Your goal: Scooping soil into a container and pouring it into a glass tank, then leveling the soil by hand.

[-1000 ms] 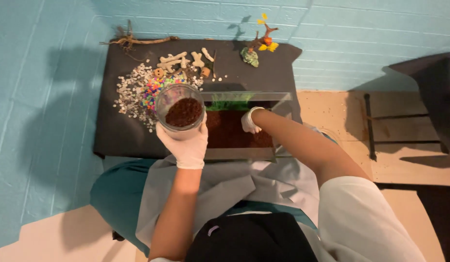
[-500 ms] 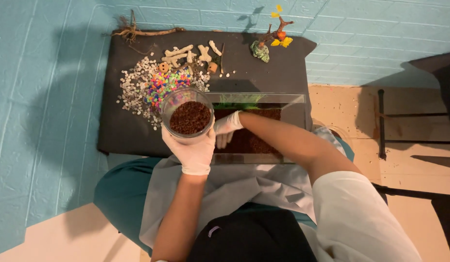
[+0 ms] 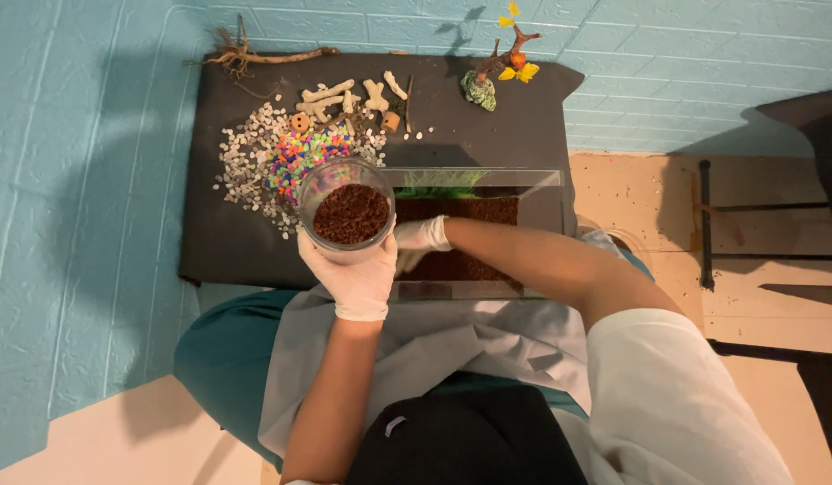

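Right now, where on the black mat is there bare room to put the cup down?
Bare mat: the left strip beside the white pebbles, and the far right between the ornament and the glass tank. Crowded: coloured gravel and bone-shaped pieces, just beyond the cup in the left hand.

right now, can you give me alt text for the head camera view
A gloved left hand holds a clear cup of brown soil beside a glass tank, while the gloved right hand reaches into the tank. White and coloured pebbles and driftwood lie on the dark mat.

Driftwood (image 3: 254, 58), coloured gravel (image 3: 306, 150), yellow-flowered ornament (image 3: 506, 63)
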